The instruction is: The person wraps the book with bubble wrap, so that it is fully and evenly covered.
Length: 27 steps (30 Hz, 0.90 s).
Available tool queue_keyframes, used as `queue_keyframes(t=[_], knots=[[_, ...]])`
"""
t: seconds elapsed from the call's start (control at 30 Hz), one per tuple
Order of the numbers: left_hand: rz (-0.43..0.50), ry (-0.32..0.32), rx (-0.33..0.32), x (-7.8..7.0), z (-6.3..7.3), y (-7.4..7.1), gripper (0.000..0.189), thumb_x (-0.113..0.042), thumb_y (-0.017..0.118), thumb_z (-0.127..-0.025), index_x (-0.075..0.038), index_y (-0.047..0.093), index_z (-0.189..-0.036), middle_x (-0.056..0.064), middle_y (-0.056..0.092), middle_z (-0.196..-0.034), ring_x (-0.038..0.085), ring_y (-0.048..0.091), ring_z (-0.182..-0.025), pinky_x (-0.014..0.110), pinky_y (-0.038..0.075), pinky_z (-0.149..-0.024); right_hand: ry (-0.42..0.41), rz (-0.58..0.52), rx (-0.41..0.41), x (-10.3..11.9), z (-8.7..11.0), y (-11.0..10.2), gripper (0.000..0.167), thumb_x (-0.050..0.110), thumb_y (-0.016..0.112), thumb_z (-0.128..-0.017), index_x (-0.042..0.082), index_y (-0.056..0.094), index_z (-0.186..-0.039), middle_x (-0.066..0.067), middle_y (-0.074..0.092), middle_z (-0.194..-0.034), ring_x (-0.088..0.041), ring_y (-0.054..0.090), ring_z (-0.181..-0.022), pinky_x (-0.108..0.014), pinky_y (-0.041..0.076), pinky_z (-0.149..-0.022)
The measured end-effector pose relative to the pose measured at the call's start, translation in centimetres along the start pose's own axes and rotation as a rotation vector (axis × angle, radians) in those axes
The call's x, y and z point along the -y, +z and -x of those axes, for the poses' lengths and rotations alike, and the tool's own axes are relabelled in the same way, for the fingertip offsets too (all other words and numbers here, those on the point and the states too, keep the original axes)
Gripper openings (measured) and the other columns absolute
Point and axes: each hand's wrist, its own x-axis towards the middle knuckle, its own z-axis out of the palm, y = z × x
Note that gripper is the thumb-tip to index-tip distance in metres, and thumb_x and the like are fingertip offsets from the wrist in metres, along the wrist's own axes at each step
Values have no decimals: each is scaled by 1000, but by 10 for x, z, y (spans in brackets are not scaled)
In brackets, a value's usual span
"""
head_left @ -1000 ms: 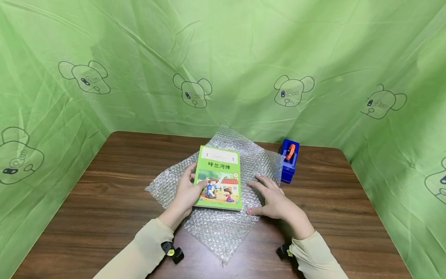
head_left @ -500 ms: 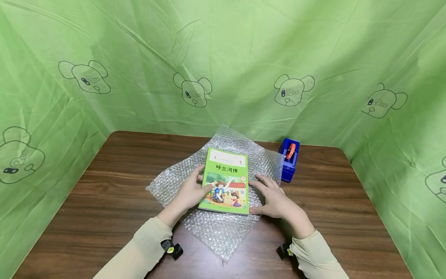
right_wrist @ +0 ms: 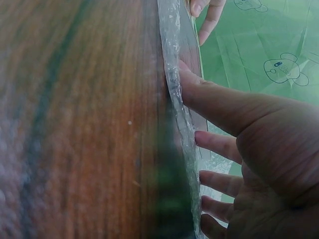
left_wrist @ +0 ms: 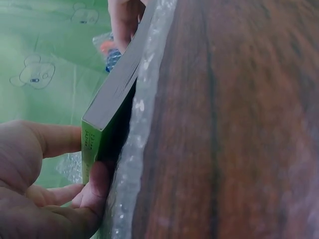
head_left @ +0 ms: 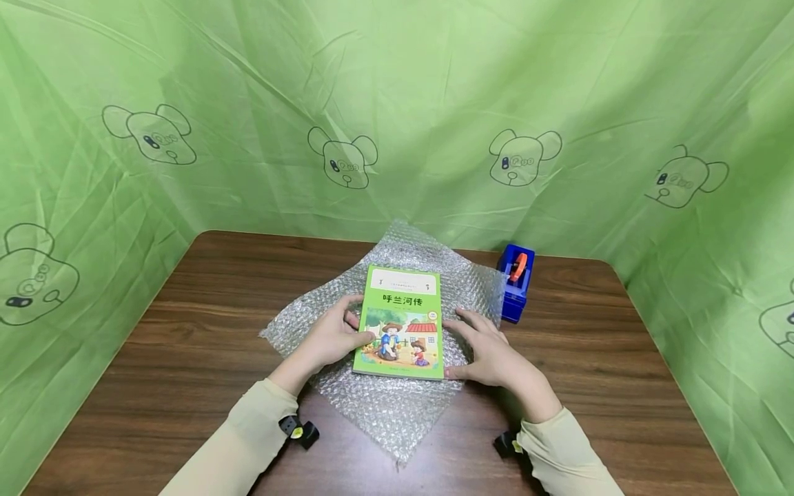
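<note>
Green paperback book (head_left: 400, 322) slid right, now mid-bubble wrap (head_left: 387, 413) on the counter (head_left: 595, 344).
My left grip (head_left: 331, 336) pinches its left edge; my right grip (head_left: 490, 350), fingers loose, touches the other. Centring looks nearly done.

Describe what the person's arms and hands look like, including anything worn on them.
The left sleeve and right sleeve are plain pale beige and long. The left hand and right hand are bare, with no gloves. A small black device with a yellow spot sits at each wrist.
</note>
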Motion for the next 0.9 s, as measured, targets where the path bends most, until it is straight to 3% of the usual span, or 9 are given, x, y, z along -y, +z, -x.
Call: queue_keyframes(t=[0.23,0.5,0.67,0.9], knots=[[-11,-13,-1,1,-1,0,85,-9,88,-89,-5,46,-163,11,66,-96,20,66,-77,33,57,-70,3,0,4,-2,0,1,97,45,96,-82,18,52,-164,-22,32,-175,-55,25,-160,-85,21,-119],[-44,-51,-115,1,-1,6,58,-10,87,-94,-10,60,-145,10,70,-98,24,67,-84,38,55,-75,0,2,-3,-1,-1,1,97,46,97,-82,18,52,-163,-22,34,-174,-54,27,-159,-84,24,-119],[-45,-61,-153,-3,1,8,46,-11,87,-93,-11,64,-133,9,71,-99,25,66,-87,40,54,-77,0,1,-6,0,-1,1,97,46,97,-82,17,53,-163,-22,34,-174,-55,27,-159,-84,24,-119],[-71,-23,-133,0,-2,5,46,-17,88,-94,-11,66,-134,6,75,-99,22,69,-87,38,54,-78,-15,5,-16,-2,-1,1,98,48,97,-81,16,53,-163,-23,34,-174,-56,27,-158,-85,23,-118]])
